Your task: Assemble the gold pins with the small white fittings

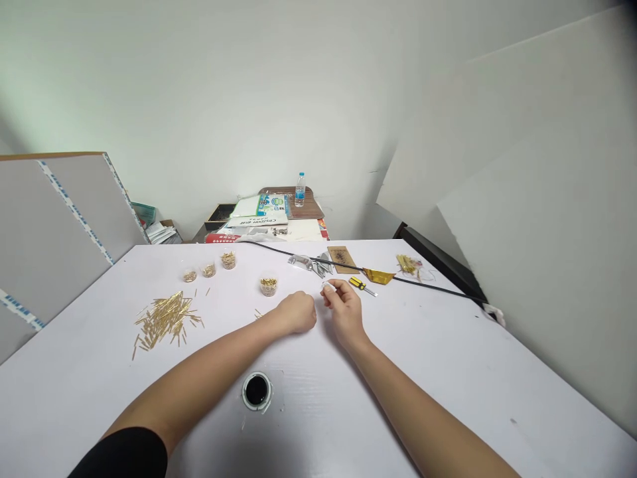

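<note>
My left hand (298, 312) is curled closed over the middle of the white table (308, 425); whatever its fingers hold, if anything, is hidden. Just to its right, my right hand (346, 312) pinches a small white piece (327, 286) between thumb and fingers; its kind is too small to tell. Beyond my left hand stands a small clear cup (269, 287) full of gold-coloured metal parts. A few thin gold pins (257, 314) lie partly behind my left forearm. Nearer to me, a round container (257, 390) with dark contents sits below my left forearm.
A pile of gold pins (166, 320) lies at left, with several small cups (228, 259) behind it. A yellow-handled screwdriver (363, 286), a brown card (343, 259) and a black cable (438, 286) lie beyond my right hand. A water bottle (300, 191) stands farther back.
</note>
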Available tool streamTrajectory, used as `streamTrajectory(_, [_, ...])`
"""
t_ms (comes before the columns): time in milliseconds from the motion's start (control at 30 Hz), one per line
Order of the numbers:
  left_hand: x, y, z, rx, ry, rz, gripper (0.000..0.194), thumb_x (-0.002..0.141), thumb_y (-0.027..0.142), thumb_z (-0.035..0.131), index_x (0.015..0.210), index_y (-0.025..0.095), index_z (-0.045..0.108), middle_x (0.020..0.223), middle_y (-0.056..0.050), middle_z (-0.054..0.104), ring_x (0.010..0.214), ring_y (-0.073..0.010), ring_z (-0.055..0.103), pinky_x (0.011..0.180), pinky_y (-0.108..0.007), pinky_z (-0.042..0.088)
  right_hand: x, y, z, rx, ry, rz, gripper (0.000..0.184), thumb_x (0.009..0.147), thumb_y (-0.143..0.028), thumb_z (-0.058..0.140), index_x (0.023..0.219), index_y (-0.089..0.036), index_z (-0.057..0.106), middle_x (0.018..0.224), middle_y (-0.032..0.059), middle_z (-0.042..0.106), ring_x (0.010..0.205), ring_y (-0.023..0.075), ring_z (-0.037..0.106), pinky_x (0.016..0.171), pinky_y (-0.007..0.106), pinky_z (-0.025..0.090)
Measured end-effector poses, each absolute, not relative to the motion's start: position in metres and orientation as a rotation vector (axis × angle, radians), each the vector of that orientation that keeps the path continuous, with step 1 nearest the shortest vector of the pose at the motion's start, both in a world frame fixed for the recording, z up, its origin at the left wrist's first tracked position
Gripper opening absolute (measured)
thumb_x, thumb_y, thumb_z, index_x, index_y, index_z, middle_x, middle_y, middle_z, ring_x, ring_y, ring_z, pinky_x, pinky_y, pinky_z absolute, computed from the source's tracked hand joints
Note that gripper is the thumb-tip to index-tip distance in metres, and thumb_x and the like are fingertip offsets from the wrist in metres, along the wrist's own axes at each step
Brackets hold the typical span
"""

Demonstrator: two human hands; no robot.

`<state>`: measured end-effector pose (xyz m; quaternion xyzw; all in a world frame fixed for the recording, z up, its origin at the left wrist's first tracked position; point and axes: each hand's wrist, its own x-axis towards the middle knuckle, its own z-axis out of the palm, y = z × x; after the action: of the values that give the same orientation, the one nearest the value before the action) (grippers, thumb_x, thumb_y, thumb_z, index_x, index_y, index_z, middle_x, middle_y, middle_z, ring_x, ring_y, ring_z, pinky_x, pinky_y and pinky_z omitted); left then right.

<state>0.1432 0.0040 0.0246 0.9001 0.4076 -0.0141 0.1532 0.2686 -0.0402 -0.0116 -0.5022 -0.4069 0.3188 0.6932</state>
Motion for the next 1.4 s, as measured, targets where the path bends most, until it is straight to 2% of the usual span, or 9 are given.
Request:
streamTrajectory(167, [0.152, 0.006, 0.031, 2.539, 1.199, -0.268, 0.038, 0.079, 0.022, 0.061, 0.114, 0.01, 0.072, 0.112, -0.021, 0.072, 0.095, -0.0327, 0.071, 0.079, -0.036, 0.054, 0.263, -0.043, -0.013, -1.131, -1.009, 0.699, 0.028, 0.081, -0.045, 0.066, 0.09, -0.019, 0.062, 0.071, -0.001, 0.059, 0.062, 0.015, 0.051, 0.061, 0.029, 0.043])
streamTrajectory(333, [0.159, 0.002, 0.027, 2.5, 1.228, -0.228, 0.054, 0.073, 0.019, 0.066, 0.125, 0.01, 0.066, 0.122, -0.024, 0.068, 0.105, -0.0362, 0.068, 0.085, -0.038, 0.053, 0.256, -0.042, -0.013, -1.137, -1.05, 0.7, 0.027, 0.083, -0.045, 0.064, 0.09, -0.02, 0.061, 0.07, -0.0005, 0.059, 0.063, 0.0164, 0.052, 0.059, 0.029, 0.043])
streamTrajectory(467, [0.156, 0.003, 0.027, 2.464, 1.184, -0.047, 0.041, 0.076, 0.019, 0.064, 0.115, 0.011, 0.068, 0.113, -0.02, 0.071, 0.099, -0.0307, 0.069, 0.081, -0.033, 0.052, 0.257, -0.042, -0.015, -1.171, -1.076, 0.669, 0.028, 0.084, -0.047, 0.063, 0.09, -0.02, 0.061, 0.071, 0.0001, 0.06, 0.063, 0.0166, 0.052, 0.059, 0.029, 0.043])
streamTrajectory(600, [0.132, 0.003, 0.035, 2.407, 1.113, 0.169, 0.022, 0.085, 0.02, 0.053, 0.1, 0.013, 0.068, 0.096, -0.013, 0.072, 0.087, -0.0232, 0.067, 0.073, -0.029, 0.049, 0.261, -0.045, -0.014, -1.189, -1.135, 0.658, 0.031, 0.085, -0.049, 0.063, 0.092, -0.019, 0.061, 0.075, 0.0009, 0.06, 0.064, 0.0166, 0.052, 0.061, 0.03, 0.043])
streamTrajectory(700, [0.1, -0.003, 0.039, 2.338, 1.114, 0.374, 0.023, 0.091, 0.021, 0.044, 0.102, 0.015, 0.063, 0.092, -0.007, 0.07, 0.084, -0.0192, 0.064, 0.071, -0.028, 0.048, 0.256, -0.05, -0.014, -1.174, -1.176, 0.76, 0.034, 0.086, -0.052, 0.062, 0.096, -0.02, 0.06, 0.079, 0.0021, 0.062, 0.065, 0.0166, 0.053, 0.059, 0.029, 0.044])
streamTrajectory(900, [0.04, -0.016, 0.027, 1.727, 0.941, 0.912, 0.033, 0.087, 0.035, 0.061, 0.113, 0.016, 0.065, 0.09, -0.005, 0.068, 0.073, -0.0148, 0.062, 0.062, -0.025, 0.048, 0.223, -0.062, -0.01, -1.089, -1.276, 1.03, 0.036, 0.086, -0.053, 0.064, 0.096, -0.019, 0.06, 0.085, 0.0048, 0.068, 0.064, 0.0151, 0.056, 0.061, 0.029, 0.047])
streamTrajectory(1000, [0.027, -0.017, 0.016, 1.559, 0.923, 1.018, 0.032, 0.082, 0.04, 0.071, 0.1, 0.014, 0.069, 0.092, -0.009, 0.072, 0.081, -0.0184, 0.067, 0.065, -0.026, 0.051, 0.207, -0.061, -0.004, -1.108, -1.312, 1.137, 0.033, 0.087, -0.049, 0.064, 0.098, -0.018, 0.059, 0.085, 0.0047, 0.07, 0.059, 0.0136, 0.056, 0.06, 0.029, 0.046])
streamTrajectory(1200, [0.023, -0.02, 0.0, 1.492, 0.903, 1.074, 0.031, 0.081, 0.038, 0.074, 0.099, 0.013, 0.074, 0.087, -0.009, 0.075, 0.071, -0.0156, 0.066, 0.066, -0.026, 0.053, 0.194, -0.058, -0.004, -1.214, -1.436, 0.994, 0.025, 0.09, -0.043, 0.059, 0.095, -0.019, 0.063, 0.064, -0.0018, 0.059, 0.059, 0.0157, 0.054, 0.058, 0.028, 0.04])
streamTrajectory(1400, [0.023, -0.022, -0.002, 1.479, 0.928, 1.035, 0.029, 0.077, 0.038, 0.076, 0.093, 0.013, 0.077, 0.086, -0.008, 0.076, 0.063, -0.0127, 0.062, 0.06, -0.024, 0.051, 0.198, -0.061, -0.013, -1.187, -1.48, 0.962, 0.027, 0.092, -0.045, 0.059, 0.098, -0.019, 0.065, 0.064, -0.0016, 0.06, 0.06, 0.0162, 0.055, 0.061, 0.029, 0.041])
